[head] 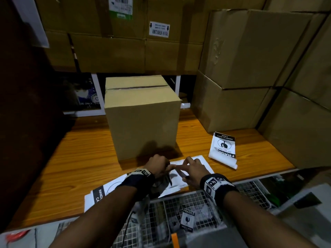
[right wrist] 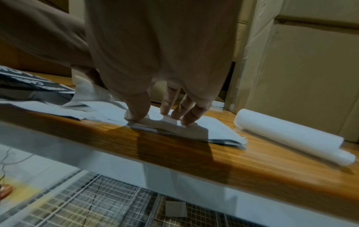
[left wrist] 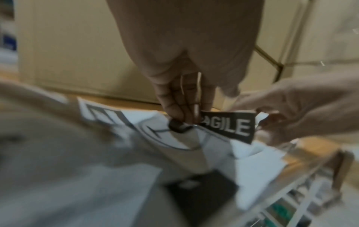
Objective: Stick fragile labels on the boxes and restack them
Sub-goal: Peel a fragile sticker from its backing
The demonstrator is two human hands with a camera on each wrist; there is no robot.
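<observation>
Paper fragile label [left wrist: 229, 127] pinched by left hand [head: 157, 166], right hand [head: 192, 170].

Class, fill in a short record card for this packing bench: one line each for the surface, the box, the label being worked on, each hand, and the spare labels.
Surface: wooden table top
Box: taped brown cardboard box, upright behind the hands, no label on its visible faces
Label in work: white sheet with black FRAGILE band, partly lifted off the table
Left hand: pinches the black band's edge
Right hand: fingertips press white paper flat; thumb and forefinger at the band's other end
Spare labels: curled black-and-white fragile sheet, right of the box
</observation>
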